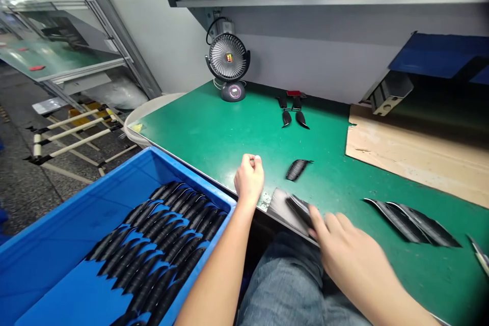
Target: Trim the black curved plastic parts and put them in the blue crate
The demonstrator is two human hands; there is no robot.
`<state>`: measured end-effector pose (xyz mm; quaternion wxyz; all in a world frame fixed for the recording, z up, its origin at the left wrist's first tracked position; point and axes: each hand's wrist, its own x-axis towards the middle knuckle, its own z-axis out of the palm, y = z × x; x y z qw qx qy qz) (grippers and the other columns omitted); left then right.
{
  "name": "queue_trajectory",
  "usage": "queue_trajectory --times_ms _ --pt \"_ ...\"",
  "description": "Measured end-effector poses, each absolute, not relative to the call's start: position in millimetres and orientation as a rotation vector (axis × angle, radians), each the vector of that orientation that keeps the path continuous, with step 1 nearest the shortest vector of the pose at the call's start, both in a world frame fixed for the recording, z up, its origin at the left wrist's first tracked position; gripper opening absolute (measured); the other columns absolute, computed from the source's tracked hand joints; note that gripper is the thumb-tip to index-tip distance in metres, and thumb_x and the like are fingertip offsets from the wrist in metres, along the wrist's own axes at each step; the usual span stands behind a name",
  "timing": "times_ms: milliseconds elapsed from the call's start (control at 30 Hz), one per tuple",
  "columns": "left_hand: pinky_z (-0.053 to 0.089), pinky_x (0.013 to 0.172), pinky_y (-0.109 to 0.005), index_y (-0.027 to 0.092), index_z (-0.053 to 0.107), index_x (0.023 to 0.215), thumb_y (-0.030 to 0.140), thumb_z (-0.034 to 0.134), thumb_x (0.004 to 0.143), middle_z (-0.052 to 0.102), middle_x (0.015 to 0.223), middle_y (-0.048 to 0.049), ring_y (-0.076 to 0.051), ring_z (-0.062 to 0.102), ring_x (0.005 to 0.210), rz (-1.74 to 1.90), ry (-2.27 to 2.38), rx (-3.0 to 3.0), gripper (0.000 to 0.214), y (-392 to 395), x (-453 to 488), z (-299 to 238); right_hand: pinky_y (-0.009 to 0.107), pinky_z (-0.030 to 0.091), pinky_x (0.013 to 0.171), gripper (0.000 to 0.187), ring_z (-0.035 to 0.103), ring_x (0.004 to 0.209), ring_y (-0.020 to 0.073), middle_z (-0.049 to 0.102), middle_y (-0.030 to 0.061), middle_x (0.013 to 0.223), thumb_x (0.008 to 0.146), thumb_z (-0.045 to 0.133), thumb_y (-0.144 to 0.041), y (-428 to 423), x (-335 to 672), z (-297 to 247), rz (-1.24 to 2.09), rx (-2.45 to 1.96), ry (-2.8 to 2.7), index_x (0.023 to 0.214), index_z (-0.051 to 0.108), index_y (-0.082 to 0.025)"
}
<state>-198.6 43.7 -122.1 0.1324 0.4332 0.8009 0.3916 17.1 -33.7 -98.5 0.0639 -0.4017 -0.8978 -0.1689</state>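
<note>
1. Blue takes the near corner: a bright blue plastic crate, vivid from rim to floor!
2. Inside it, black ribbed parts run in striped rows (quite the contrast against that blue).
3. Beyond, a solid green work mat spreads out, and a small red piece pops at its far edge.
4. Over on the right, a tan cardboard sheet; down low, mottled blue-grey jeans.
</note>
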Motion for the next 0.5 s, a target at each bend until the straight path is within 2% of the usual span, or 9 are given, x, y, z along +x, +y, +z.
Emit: queue_trajectory --times_ms 100,167,233,333,400,500 --pt "0.029 0.057 -0.027 0.027 0.054 0.092 0.045 0.038 0.093 0.067 0.076 0.0026 -0.020 0.062 0.071 1.105 2.336 1.259 0.024 44 -199 -121 0.033 0.037 0.050 0.054 0.048 0.062 0.0226 0.047 0.0048 0.068 0.068 0.048 0.000 -33 28 -83 -0.618 -1.004 -2.803 0.122 0.051 -0.003" --pt "0.030 0.058 -0.027 0.027 0.055 0.093 0.045 0.037 0.094 0.068 0.078 0.0017 -0.021 0.062 0.073 1.088 2.345 1.251 0.025 45 -199 -121 0.033 0.036 0.049 0.058 0.048 0.067 0.0248 0.047 0.0066 0.072 0.065 0.050 -0.001 -32 36 -76 -0.662 -0.991 -2.870 0.123 0.051 -0.003" --pt "0.030 0.058 -0.027 0.028 0.055 0.093 0.045 0.036 0.094 0.068 0.079 0.0011 -0.021 0.062 0.075 1.081 2.350 1.241 0.025 46 -200 -121 0.034 0.036 0.050 0.055 0.048 0.071 0.0255 0.047 0.0068 0.076 0.070 0.053 -0.004 -31 44 -77 -0.642 -1.020 -2.915 0.125 0.051 -0.005" --pt "0.030 0.059 -0.027 0.028 0.054 0.092 0.046 0.034 0.094 0.067 0.079 0.0011 -0.021 0.061 0.075 1.086 2.340 1.243 0.026 47 -199 -122 0.032 0.037 0.052 0.047 0.047 0.068 0.0214 0.045 0.0037 0.075 0.082 0.053 -0.011 -30 52 -91 -0.557 -1.085 -2.862 0.128 0.048 -0.009" --pt "0.030 0.059 -0.026 0.028 0.054 0.092 0.046 0.034 0.094 0.067 0.079 0.0010 -0.021 0.061 0.074 1.089 2.332 1.253 0.027 46 -199 -122 0.031 0.038 0.053 0.041 0.047 0.068 0.0205 0.045 0.0032 0.075 0.089 0.050 -0.017 -28 47 -103 -0.507 -1.160 -2.800 0.130 0.046 -0.010" --pt "0.031 0.059 -0.026 0.027 0.055 0.091 0.045 0.034 0.094 0.067 0.079 0.0003 -0.021 0.061 0.074 1.084 2.337 1.261 0.028 44 -199 -121 0.030 0.038 0.054 0.040 0.050 0.075 0.0221 0.048 0.0052 0.080 0.093 0.048 -0.020 -23 32 -113 -0.455 -1.202 -2.766 0.130 0.046 -0.008"
